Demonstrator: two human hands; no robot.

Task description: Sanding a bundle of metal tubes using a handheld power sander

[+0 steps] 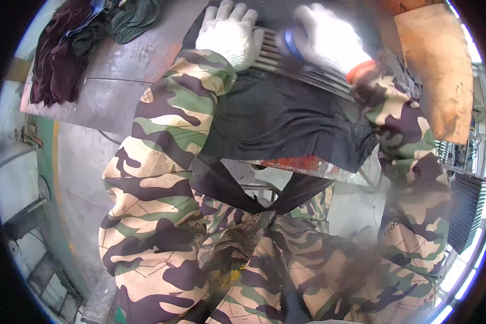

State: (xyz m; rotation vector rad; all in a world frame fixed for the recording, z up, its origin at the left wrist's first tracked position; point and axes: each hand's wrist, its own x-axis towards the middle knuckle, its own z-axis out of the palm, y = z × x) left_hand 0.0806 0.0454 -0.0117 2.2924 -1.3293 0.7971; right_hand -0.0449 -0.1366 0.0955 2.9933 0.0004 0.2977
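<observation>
My left hand (229,36), in a white glove, lies flat with its fingers spread at the left end of a row of slim grey metal rods (310,73). Above the rods is my right hand (335,43), also gloved in white with an orange cuff. Its fingers curl around a blurred thing with a blue edge (291,42), whose kind I cannot make out. Black cloth (286,116) lies under the rods and hangs in folds over the near table edge toward my lap.
Dark maroon and green cloths (65,59) are heaped on the grey metal table (119,62) at the left. A stained tan board (437,65) stands at the right. Beyond it are small metal parts (453,153) and a dark ribbed panel (464,208).
</observation>
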